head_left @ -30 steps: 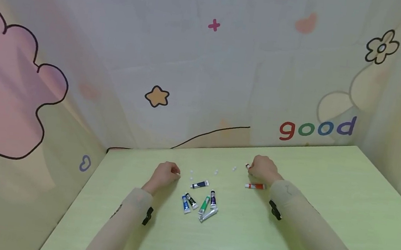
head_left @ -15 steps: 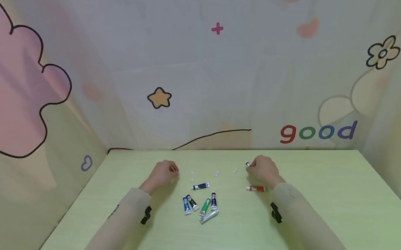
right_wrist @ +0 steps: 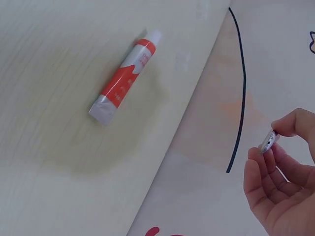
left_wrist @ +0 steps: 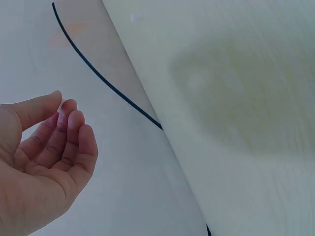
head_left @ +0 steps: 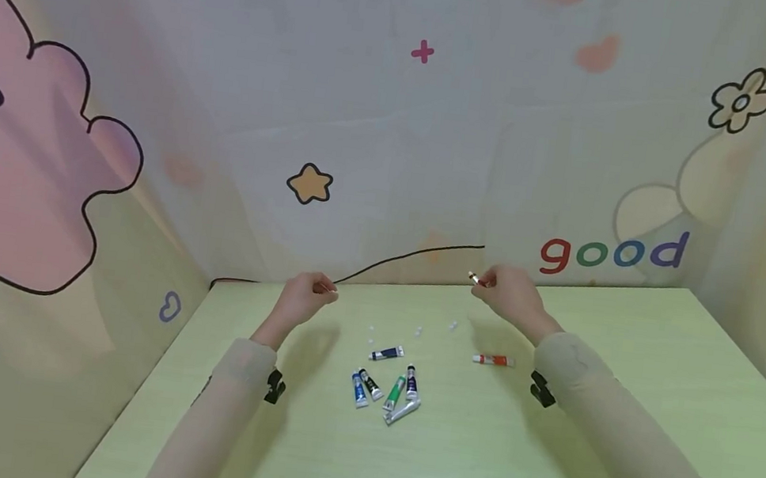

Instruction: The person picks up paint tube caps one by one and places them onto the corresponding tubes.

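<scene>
My left hand (head_left: 302,298) is raised over the table's far left part. Its thumb and forefinger pinch a tiny white piece (left_wrist: 62,105), mostly hidden by the fingertips. Over the far edge on the right, my right hand (head_left: 514,295) pinches a small paint tube (head_left: 474,279) with a white tip and a dark reddish band. The right wrist view shows only this tube's silvery end (right_wrist: 268,141). Nearest below that hand lies an orange-red paint tube (head_left: 494,360). Several tiny whitish pieces (head_left: 454,325) lie between the hands on the table.
Mid-table lie a navy tube (head_left: 386,353), a blue tube (head_left: 360,389), a black tube (head_left: 371,385), a green tube (head_left: 395,393), a violet tube (head_left: 411,384) and a silver tube (head_left: 401,412). A printed curtain (head_left: 393,153) stands behind the pale green table (head_left: 471,457).
Both hands have risen from near the tabletop, the left one also drifting left. The pinched tube has gone up with the right hand. The tubes on the table lie as before.
</scene>
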Tool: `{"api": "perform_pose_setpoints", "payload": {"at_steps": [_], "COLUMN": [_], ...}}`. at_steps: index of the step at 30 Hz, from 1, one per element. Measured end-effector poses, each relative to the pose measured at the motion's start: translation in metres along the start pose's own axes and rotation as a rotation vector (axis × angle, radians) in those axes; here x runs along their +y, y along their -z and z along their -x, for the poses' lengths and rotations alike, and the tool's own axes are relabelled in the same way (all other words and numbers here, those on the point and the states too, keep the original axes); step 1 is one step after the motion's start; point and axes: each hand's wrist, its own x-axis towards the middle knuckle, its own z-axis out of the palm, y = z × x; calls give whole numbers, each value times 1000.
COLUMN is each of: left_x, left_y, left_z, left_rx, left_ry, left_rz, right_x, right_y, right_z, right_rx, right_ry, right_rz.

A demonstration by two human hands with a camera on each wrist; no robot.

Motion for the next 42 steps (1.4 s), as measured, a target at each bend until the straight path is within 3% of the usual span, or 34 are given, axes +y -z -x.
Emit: {"api": "perform_pose_setpoints", "payload": {"at_steps": [7,13,23,32,42], "left_x": [13,39,83,98,114], "left_y": [2,2,7,7,-3], "left_z": [8,14,34,73,91], "left_rx": [-17,-18,-48,-77,-69], "left_ry": [-14,-54,-220,-269,-330], "left_rz": [75,104,135,184,212], "right_x": [-6,-10,-17,-6,-4], "right_y": [6,23,51,64,66], "right_z": [8,21,57,90,117], "right_rx": [23,75,169,266,350], "right_ry": [58,193,338,521,655], "right_rz": [-22,-9,20,86,76]}}
